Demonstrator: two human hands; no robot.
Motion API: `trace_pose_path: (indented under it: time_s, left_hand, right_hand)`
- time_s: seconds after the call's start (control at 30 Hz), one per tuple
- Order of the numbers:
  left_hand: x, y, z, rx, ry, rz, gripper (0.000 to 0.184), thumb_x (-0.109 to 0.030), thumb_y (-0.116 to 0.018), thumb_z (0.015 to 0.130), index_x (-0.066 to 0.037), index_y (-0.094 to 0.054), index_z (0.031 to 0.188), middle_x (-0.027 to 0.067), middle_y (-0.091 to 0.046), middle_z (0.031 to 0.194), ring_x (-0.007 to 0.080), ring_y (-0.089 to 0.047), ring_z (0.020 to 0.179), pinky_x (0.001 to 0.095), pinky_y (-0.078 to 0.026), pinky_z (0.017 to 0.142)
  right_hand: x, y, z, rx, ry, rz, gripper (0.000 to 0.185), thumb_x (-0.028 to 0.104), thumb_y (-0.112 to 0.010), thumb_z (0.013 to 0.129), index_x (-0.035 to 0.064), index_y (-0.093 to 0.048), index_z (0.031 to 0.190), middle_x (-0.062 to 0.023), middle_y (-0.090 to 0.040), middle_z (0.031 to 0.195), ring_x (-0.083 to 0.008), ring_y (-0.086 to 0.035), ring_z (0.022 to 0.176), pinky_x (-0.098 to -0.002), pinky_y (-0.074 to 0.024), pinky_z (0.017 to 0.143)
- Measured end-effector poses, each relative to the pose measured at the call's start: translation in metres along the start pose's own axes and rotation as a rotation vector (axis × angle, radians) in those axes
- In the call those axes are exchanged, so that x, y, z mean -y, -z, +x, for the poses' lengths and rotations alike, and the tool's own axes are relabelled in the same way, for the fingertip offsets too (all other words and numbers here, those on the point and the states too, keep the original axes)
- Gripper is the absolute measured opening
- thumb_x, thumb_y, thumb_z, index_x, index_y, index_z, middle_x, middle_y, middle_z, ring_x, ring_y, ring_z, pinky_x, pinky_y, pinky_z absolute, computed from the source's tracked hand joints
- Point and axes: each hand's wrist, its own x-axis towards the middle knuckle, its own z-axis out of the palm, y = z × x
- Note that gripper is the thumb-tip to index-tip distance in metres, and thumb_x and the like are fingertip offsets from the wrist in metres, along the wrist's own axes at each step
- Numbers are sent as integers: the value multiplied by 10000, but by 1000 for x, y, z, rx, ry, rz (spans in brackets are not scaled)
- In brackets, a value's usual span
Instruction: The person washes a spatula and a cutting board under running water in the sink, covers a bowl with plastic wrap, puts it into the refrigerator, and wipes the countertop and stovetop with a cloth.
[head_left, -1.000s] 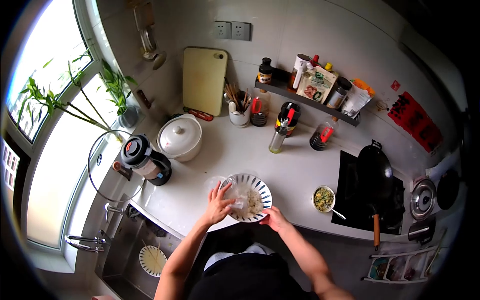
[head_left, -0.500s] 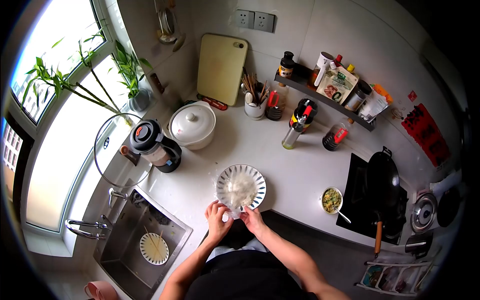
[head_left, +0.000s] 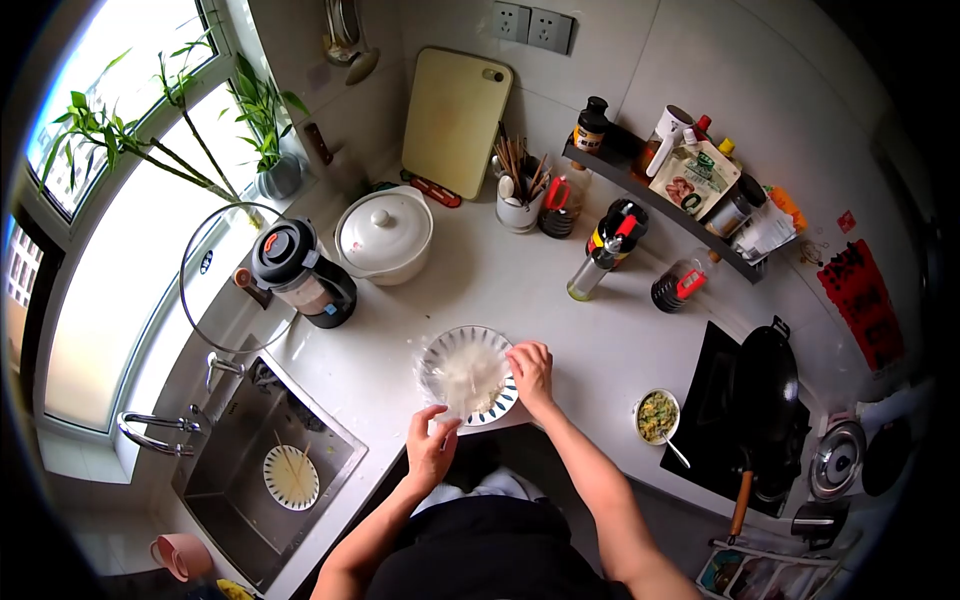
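Observation:
A white plate with dark leaf marks [head_left: 486,412] sits near the counter's front edge, with pale food on it. Clear plastic film [head_left: 452,377] lies over much of the plate and food. My left hand [head_left: 431,447] is at the plate's lower left, its thumb and fingertips closed on the film's front edge. At the plate's right rim, my right hand [head_left: 532,372] has its fingers curled together; whatever is between them is too small to make out.
A bowl of chopped food [head_left: 657,415] with a spoon stands to the right, beside the stove and black wok [head_left: 765,385]. A lidded white pot [head_left: 384,235], a black-lidded jug [head_left: 303,274] and bottles stand behind. The sink [head_left: 235,520] is at the left.
My right hand has moved from the plate's front edge up to its right rim. My left hand has shifted slightly down, away from the plate. The film is spread wider over the food.

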Motion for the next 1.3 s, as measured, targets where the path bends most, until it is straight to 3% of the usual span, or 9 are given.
trace_pose_path:
  time_s: [0.2,0.4,0.6,0.67,0.77,1.07,1.13,1.23,1.3]
  left_hand:
    - [25,-16,-44,276,-293,220,266,-68,-671,697,-150,-657,949,37,-587,968,245,-564,943,386,-451,784]
    - [54,-40,-65,253,59,335,195,-75,-661,728,-109,-665,920,55,-607,888,242,-558,957,370,-442,817]
    - [57,-55,-62,-37,471,80,101,-83,-621,799,-32,-597,882,112,-598,810,303,-592,792,399,-474,727]
    - [51,-47,-56,-93,660,-36,177,-105,-584,853,-9,-526,991,141,-568,704,288,-597,642,379,-472,609]
    - [69,-48,-60,-105,710,-124,201,-106,-574,878,-7,-512,1042,112,-558,674,222,-584,608,364,-465,581]
    - [99,-61,-47,48,881,-646,232,-121,-461,937,11,-651,947,-12,-557,652,77,-496,610,255,-431,574]
    - [112,-51,-51,192,812,-601,228,-135,-490,935,7,-665,973,41,-619,879,112,-558,781,279,-468,714]
    - [88,-29,-60,167,702,-749,236,-138,-540,926,-2,-671,1068,81,-344,1414,184,-384,1244,325,-330,1032]
    - [71,-24,-70,255,763,-935,255,-135,-535,930,13,-653,1101,81,-352,1421,185,-383,1262,322,-336,1031]
  right_hand:
    - [-32,22,-54,27,178,-13,140,6,-637,749,62,-606,873,-55,-593,931,-257,-564,940,-387,-441,806]
    - [-35,23,-78,259,204,-174,172,-14,-570,725,37,-595,887,-96,-572,980,-293,-553,950,-395,-466,805]
    - [-16,16,-52,115,-596,518,200,97,-575,834,30,-612,1019,-141,-631,944,-292,-603,919,-374,-471,843]
    - [-33,-9,-51,186,-616,488,296,150,-583,864,6,-570,1123,-133,-659,966,-262,-628,908,-358,-487,819]
    - [-44,-27,-44,502,-1055,1101,381,103,-590,824,-31,-532,1176,-89,-649,999,-199,-617,939,-350,-506,797]
    - [-12,-40,-86,350,-820,1231,356,-9,-559,799,2,-539,1154,-94,-617,1090,-222,-624,949,-427,-545,821]
    - [13,-21,-103,261,-1003,1341,348,-26,-528,802,3,-551,1148,-98,-618,1093,-236,-624,967,-440,-548,816]
    - [56,22,-137,99,-1090,1451,320,-7,-521,821,22,-576,1135,-97,-631,1052,-244,-637,942,-441,-565,785]
    - [73,44,-167,4,-1111,1472,310,5,-526,827,27,-577,1133,-99,-633,1046,-252,-642,930,-454,-574,769]
